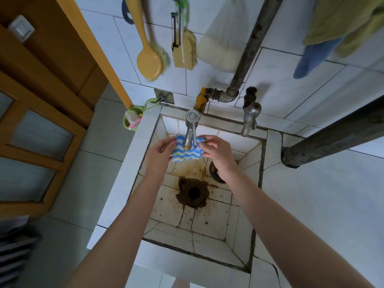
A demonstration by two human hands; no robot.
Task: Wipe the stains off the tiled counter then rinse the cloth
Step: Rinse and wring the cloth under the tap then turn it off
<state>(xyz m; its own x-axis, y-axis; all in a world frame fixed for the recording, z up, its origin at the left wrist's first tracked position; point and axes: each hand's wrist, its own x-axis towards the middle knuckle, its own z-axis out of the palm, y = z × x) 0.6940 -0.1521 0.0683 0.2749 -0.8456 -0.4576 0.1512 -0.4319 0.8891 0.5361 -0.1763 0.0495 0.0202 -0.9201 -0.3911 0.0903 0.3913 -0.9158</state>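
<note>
The chrome tap (pixel 189 134) hides the middle of my blue-and-yellow wavy-striped cloth (pixel 182 154), and my right hand (pixel 218 154) covers part of a dark round disc (pixel 214 176).

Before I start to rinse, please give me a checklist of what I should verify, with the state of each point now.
1. The cloth sits under the tap spout: ok.
2. The left grip pinches the cloth's left edge: ok.
3. The right grip pinches its right edge: ok.
4. Water runs from the tap spout: cannot tell; no stream shows.
5. The drain hole is uncovered: ok.
6. The cloth is held above the sink: ok.
</note>
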